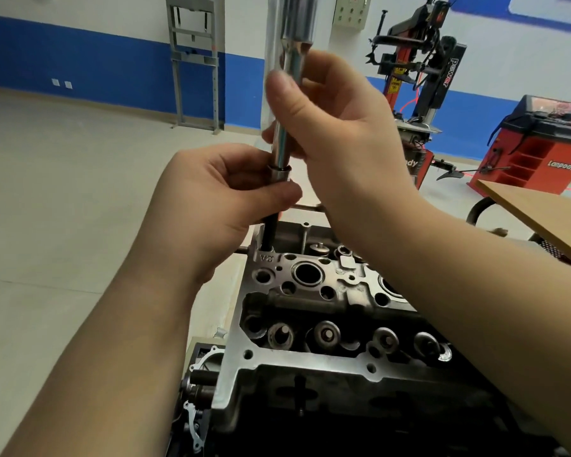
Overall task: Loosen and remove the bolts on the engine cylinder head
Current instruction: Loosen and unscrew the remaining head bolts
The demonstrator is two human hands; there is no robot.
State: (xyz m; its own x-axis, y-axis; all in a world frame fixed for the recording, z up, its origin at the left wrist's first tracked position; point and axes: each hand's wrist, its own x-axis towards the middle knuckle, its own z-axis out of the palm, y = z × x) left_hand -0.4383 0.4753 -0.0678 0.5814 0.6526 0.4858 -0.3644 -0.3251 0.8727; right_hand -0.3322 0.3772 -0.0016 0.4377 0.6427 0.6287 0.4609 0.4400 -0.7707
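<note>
The socket wrench (285,94) is mirror-shiny chrome metal, its socket (278,174) a duller steel. The cylinder head (310,324) is cast metal, matt grey up top and greasy dark below. The desk (541,212) edge looks like smooth wood board.

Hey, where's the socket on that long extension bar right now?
In the head view, the socket sits centre-left, pinched by the left hand, just above the far left corner of the cylinder head; the right hand grips the extension bar above.
</note>
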